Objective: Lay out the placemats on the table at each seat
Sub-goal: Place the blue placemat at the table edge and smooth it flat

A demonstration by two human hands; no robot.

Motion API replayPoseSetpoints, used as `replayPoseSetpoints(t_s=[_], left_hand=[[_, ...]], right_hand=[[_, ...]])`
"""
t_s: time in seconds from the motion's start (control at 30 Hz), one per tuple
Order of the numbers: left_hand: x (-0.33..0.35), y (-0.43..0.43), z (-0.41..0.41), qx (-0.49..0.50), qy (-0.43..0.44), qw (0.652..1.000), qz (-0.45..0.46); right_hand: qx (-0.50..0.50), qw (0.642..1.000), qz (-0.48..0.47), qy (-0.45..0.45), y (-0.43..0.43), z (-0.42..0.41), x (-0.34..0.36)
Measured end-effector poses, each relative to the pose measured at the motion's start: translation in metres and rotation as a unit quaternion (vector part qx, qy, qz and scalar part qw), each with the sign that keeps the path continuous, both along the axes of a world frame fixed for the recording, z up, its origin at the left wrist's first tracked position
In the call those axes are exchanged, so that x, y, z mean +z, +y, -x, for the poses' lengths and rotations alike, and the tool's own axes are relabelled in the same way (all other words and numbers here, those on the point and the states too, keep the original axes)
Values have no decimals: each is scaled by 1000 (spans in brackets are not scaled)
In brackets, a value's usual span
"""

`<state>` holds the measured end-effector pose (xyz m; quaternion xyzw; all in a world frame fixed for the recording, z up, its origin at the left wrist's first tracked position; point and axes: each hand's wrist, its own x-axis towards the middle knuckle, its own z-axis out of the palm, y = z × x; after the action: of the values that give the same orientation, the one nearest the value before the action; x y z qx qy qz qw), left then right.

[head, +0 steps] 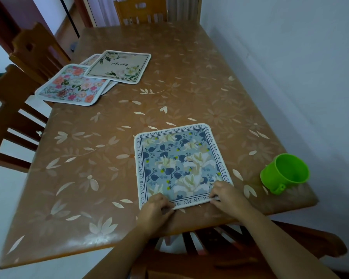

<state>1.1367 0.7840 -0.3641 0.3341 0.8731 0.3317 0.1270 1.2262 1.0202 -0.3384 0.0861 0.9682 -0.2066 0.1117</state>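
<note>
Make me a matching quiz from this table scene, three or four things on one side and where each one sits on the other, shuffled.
Things:
1. blue placemat
2. green cup
3. beige placemat
4. pink floral placemat

Places:
A. near right corner of the table
B. far left, topmost in the overlapping pile
C. under both hands at the near edge
D. left edge, partly under another mat

Pairs: 1-C, 2-A, 3-B, 4-D

1. Both hands are held low and forward, close together, knuckles up, each at the end of a bare forearm.
2. The left hand [156, 210] is curled, fingers bent under and thumb pressed against them in a pinch.
3. The right hand [227, 195] lies just beside it to the right, fingers bunched toward the thumb in a like pinch.
4. Both forearms slant inward toward the hands, wrists nearly straight.
</note>
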Motion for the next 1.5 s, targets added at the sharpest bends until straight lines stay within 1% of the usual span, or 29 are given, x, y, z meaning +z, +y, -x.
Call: replayPoseSetpoints(t_s=[0.13, 0.23, 0.4, 0.5, 0.63, 0.83, 1.07, 1.27, 1.5], left_hand=[[-3, -10, -3, 0, 46, 999, 13], [-6, -17, 0, 8, 63, 998, 19], [-8, -21, 0, 41, 22, 999, 4], [-7, -20, 0, 46, 1, 999, -9], [-7, -19, 0, 46, -7, 999, -4], [-8, -15, -1, 33, 9, 999, 16], [-6, -15, -4, 24, 9, 999, 21], [-2, -16, -7, -16, 21, 999, 30], [-2, -17, -9, 3, 5, 1000, 22]], right_hand=[[37, 998, -52, -16, 7, -5, -5], [31, 998, -49, -14, 13, -8, -5], [-17, 999, 19, 19, 14, -12, -3], [-40, 998, 47, 18, 13, -11, 0], [-42, 998, 47, 1, 14, -12, 0], [-43, 998, 46, -20, 18, -18, -4], [-12, 1000, 3, -13, 20, -18, -5], [-16, 1000, 9, -21, 23, -20, -1], [-35, 999, 35, -11, 27, -24, 1]])
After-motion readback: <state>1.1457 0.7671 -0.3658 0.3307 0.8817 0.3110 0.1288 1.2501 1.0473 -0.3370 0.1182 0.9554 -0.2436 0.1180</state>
